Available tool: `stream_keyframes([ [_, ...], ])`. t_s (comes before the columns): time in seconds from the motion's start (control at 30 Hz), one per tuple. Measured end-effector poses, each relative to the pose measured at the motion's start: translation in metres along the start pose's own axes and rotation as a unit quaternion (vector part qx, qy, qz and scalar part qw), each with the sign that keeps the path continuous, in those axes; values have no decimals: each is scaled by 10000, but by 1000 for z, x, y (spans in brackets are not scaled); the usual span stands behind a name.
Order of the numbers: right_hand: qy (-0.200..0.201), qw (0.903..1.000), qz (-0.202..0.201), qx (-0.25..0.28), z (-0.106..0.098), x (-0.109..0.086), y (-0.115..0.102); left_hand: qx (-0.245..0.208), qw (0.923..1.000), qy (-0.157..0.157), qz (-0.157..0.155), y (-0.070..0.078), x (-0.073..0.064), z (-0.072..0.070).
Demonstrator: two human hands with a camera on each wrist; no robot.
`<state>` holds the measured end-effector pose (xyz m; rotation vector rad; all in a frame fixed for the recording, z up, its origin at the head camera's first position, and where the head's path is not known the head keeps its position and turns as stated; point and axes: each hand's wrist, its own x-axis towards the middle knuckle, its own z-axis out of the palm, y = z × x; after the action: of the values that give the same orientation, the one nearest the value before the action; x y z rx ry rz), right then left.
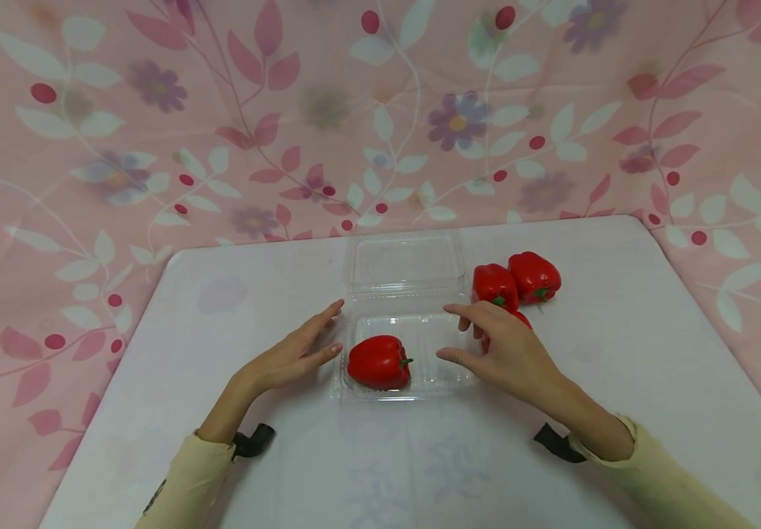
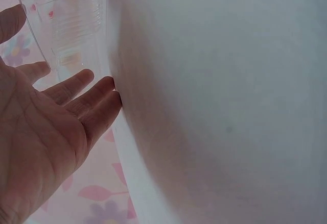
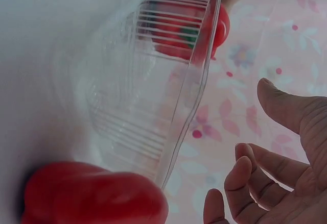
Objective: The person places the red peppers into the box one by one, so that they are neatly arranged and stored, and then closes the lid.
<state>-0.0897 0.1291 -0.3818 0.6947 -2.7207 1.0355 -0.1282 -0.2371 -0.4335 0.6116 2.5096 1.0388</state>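
Note:
A clear plastic clamshell box lies open on the table, its lid folded back toward the wall. One red bell pepper rests in the box's left part, stem to the right. My left hand is at the box's left side, fingers extended and holding nothing. Over the right side of the box hovers my right hand, thumb and fingers apart with nothing between them. Partly behind that hand is another red bell pepper, outside the box on the right.
Two more red bell peppers, one at the back right and one beside it, lie to the right of the box. A white cloth covers the table. Pink floral fabric hangs behind its far edge.

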Motion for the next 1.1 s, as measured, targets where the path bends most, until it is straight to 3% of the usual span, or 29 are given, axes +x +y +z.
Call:
stream_keyframes([
  [0.8, 132, 9994, 242, -208, -19, -11, 28, 50, 10000, 0, -82, 0, 0, 0],
  [1.1, 384, 9978, 110, -521, -25, -16, 39, 33, 9999, -2, -121, 1, 0, 1],
])
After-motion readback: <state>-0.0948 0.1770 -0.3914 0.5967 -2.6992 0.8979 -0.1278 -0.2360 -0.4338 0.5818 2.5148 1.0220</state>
